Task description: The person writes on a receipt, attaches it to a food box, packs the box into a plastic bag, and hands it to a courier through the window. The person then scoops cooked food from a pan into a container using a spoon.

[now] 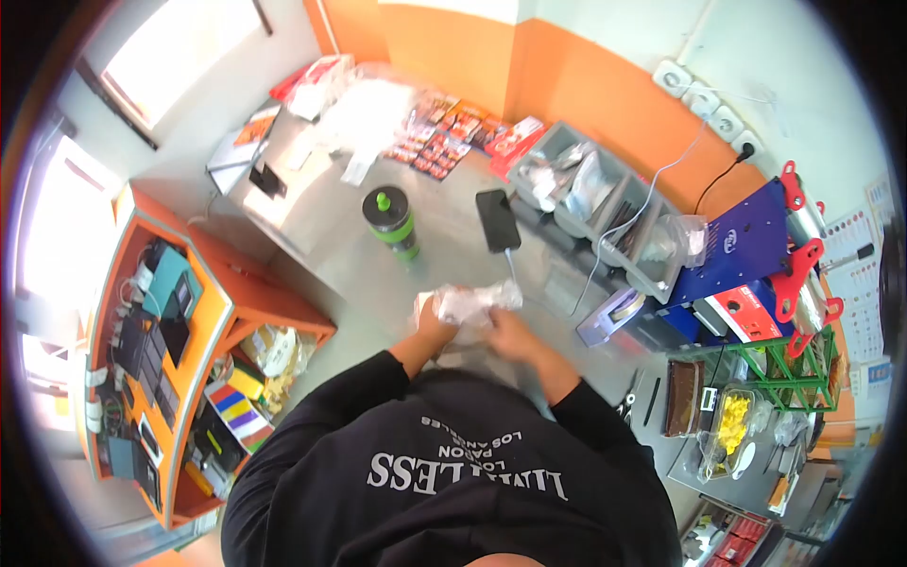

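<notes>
A crumpled, see-through plastic bag (477, 302) with something whitish in it is held in front of my chest, over the metal table. My left hand (436, 328) is closed on the bag's left side. At its lower right edge, my right hand (510, 337) has its fingers drawn together on the plastic; they are somewhat blurred. What the bag contains cannot be made out. Beyond my hands lies a black phone (497, 221) with a white cable plugged in. A tumbler (388, 217) with a black lid and green bands stands to the left of it.
Grey bins (605, 203) with packets line the orange wall. Printed sheets (430, 146) and plastic lie at the back. An orange shelf (241, 298) with electronics stands left. To the right are a blue box (732, 241), a green rack (789, 373) and a tray of yellow pieces (732, 425).
</notes>
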The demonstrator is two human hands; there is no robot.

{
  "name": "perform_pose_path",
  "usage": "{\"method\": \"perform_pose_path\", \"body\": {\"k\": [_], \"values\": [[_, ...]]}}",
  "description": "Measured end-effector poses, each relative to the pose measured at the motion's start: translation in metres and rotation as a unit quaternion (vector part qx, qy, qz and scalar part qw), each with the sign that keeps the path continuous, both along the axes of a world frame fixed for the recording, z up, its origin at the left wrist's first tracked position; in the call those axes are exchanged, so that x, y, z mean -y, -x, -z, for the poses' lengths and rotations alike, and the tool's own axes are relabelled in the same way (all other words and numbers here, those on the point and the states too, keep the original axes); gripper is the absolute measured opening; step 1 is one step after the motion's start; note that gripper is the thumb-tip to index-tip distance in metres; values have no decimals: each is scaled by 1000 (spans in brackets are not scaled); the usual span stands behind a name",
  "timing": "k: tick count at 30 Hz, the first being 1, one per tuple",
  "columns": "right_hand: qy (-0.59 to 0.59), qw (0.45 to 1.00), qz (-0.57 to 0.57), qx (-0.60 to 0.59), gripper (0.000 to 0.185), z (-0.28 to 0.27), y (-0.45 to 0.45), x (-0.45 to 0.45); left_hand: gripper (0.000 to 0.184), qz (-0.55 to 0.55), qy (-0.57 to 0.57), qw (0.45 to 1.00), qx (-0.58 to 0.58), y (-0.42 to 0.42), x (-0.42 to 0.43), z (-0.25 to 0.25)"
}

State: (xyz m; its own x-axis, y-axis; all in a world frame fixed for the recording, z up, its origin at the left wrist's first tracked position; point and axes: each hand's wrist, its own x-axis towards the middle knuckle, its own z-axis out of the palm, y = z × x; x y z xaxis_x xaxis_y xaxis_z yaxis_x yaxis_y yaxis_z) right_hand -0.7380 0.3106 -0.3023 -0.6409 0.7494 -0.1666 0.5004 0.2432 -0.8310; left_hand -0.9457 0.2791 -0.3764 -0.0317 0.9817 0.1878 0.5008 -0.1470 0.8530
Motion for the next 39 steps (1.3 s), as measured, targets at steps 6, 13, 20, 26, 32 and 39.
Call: {"method": "perform_pose_path", "body": {"k": [6, 13, 20, 26, 32, 39], "values": [[35, 995, -14, 88, 41, 4, -24, 5, 32, 74, 93, 955, -273, 5, -21, -75], [-477, 858, 135, -135, 78, -79, -54, 17, 34, 60, 60, 959, -272, -21, -59, -286], [-765, 529, 323, -173, 107, -176, -18, -50, 43, 99, 60, 980, -161, -99, -30, -474], [-797, 338, 472, -167, 87, -271, -34, -30, 43, 139, 13, 944, -299, -139, -37, -490], [-727, 519, 393, -220, 67, -229, -18, -20, 36, 147, -181, 827, -511, -130, -44, -423], [-148, 942, 169, -250, 50, -109, 16, -35, 34, 297, -154, 733, -593, -71, -63, -332]]}}
